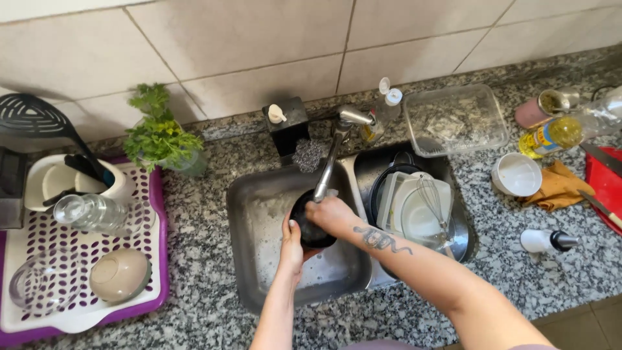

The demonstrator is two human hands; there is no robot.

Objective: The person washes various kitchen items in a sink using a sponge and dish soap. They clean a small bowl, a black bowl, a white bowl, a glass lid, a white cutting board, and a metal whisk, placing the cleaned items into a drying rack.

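Black bowl (310, 223) held over sink (259, 214) under faucet (330, 159): left hand (291, 243) grip cupping its lower rim, right hand (330, 214) grip pressed inside.

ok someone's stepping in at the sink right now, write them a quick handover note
Left hand: cups the black bowl from below, over the left sink under the tap.
Right hand: inside the bowl, scrubbing; whether it holds a sponge can't be seen.
Done: glass jar, beige bowl and clear bowl lie on the drying rack.
Left: this bowl, plus the plates, whisk and pan stacked in the right basin; a white bowl and clear dish sit on the counter.
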